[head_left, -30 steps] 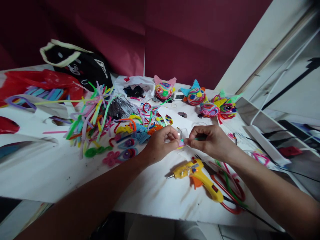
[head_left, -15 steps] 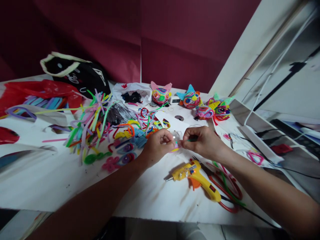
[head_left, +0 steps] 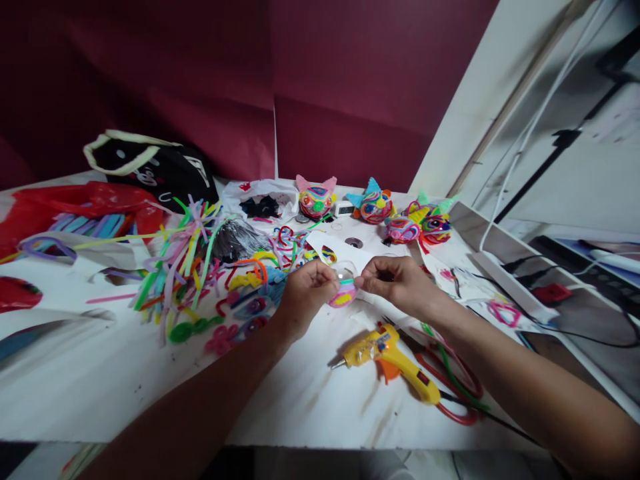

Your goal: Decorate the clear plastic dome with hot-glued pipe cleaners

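Observation:
Between my hands is a clear plastic ball (head_left: 345,272) whose lower part is covered with pink and yellow pipe cleaner. A teal pipe cleaner (head_left: 346,282) runs across its middle. My left hand (head_left: 311,290) is closed on the ball's left side. At the right side, the thumb and forefinger of my right hand (head_left: 393,283) are pinched at the end of the teal strip; the fingertips partly hide it. A yellow hot glue gun (head_left: 385,350) lies on the table below my hands, its nozzle pointing left.
Finished pipe-cleaner animal heads (head_left: 317,198) stand along the back. Loose pipe cleaners (head_left: 180,260) and curled pieces heap at the left, before a black bag (head_left: 150,167) and red plastic bag (head_left: 75,197). A power strip (head_left: 517,287) and cables lie right, the glue gun's cord at front right.
The ball has come into clearer view between my hands, its pink and yellow underside showing more. Both hands stay close together around it. The view has tilted slightly.

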`<action>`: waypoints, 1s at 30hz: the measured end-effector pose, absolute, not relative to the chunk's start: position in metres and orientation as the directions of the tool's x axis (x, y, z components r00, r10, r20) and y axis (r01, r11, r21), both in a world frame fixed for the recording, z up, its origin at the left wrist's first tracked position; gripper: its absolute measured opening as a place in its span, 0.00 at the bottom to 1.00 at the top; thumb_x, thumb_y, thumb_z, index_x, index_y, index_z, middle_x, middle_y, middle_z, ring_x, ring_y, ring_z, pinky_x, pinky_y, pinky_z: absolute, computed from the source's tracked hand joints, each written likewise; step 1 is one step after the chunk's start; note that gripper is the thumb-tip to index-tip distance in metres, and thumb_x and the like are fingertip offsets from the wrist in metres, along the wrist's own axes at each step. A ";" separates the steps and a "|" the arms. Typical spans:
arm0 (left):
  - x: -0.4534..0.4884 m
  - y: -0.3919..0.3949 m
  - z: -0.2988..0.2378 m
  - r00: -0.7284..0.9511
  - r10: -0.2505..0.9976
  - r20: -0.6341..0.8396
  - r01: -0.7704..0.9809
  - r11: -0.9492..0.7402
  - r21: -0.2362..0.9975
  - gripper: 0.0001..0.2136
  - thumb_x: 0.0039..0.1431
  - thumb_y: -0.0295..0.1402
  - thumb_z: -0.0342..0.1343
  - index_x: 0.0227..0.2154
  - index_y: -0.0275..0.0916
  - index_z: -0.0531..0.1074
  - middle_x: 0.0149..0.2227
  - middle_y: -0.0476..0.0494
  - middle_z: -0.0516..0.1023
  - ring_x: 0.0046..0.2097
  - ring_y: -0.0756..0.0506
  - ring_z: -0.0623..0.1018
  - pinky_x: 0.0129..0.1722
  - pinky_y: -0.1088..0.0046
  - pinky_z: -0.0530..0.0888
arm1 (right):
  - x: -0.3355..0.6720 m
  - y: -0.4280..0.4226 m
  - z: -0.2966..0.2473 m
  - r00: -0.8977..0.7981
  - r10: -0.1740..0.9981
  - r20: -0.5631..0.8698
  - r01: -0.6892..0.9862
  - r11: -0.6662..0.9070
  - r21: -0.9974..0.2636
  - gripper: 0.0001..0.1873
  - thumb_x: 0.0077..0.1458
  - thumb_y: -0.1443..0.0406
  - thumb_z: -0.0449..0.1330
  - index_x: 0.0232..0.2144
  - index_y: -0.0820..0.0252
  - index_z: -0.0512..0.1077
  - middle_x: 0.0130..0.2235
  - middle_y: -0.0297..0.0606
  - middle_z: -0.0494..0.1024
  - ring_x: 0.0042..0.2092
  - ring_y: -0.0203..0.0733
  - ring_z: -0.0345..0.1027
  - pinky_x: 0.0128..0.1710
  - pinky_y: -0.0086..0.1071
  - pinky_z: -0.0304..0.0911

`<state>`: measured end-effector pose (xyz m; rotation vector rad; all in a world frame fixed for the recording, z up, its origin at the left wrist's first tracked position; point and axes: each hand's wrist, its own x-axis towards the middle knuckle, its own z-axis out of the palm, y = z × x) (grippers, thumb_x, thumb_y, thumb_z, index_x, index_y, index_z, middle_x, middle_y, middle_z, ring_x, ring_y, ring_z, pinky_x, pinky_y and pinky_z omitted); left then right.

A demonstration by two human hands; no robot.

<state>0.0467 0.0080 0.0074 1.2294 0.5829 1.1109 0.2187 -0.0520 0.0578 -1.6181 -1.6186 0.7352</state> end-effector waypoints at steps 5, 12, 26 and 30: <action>0.047 0.007 0.010 0.381 0.910 0.164 -0.365 -0.015 0.931 0.04 0.39 0.27 0.59 0.21 0.37 0.70 0.20 0.55 0.69 0.23 0.54 0.65 0.24 0.79 0.61 | 0.216 -0.052 0.061 0.064 0.996 0.057 0.506 0.017 -0.862 0.15 0.44 0.55 0.64 0.24 0.62 0.73 0.21 0.29 0.66 0.24 0.32 0.52 0.24 0.30 0.47; 0.048 0.006 0.012 0.351 0.928 0.122 -0.364 0.015 0.931 0.05 0.38 0.28 0.60 0.20 0.37 0.69 0.20 0.55 0.67 0.23 0.55 0.63 0.23 0.78 0.59 | 0.210 -0.053 0.061 0.115 0.993 0.033 0.393 -0.015 -0.919 0.15 0.41 0.55 0.65 0.25 0.62 0.72 0.21 0.28 0.67 0.23 0.31 0.52 0.23 0.29 0.47; 0.047 0.005 0.016 0.353 0.931 0.087 -0.408 0.070 0.910 0.06 0.37 0.27 0.60 0.19 0.37 0.68 0.20 0.54 0.67 0.24 0.54 0.64 0.25 0.77 0.60 | 0.207 -0.050 0.058 0.128 0.990 -0.062 0.127 -0.078 -0.989 0.13 0.36 0.61 0.68 0.23 0.60 0.69 0.20 0.29 0.70 0.21 0.30 0.56 0.21 0.27 0.50; 0.047 0.004 0.017 0.356 0.930 0.087 -0.424 0.077 0.903 0.06 0.38 0.28 0.60 0.20 0.37 0.68 0.21 0.54 0.67 0.24 0.54 0.64 0.26 0.76 0.61 | 0.207 -0.049 0.057 0.113 0.988 -0.105 0.043 -0.110 -0.993 0.16 0.34 0.59 0.71 0.21 0.59 0.68 0.19 0.28 0.69 0.21 0.30 0.57 0.21 0.28 0.51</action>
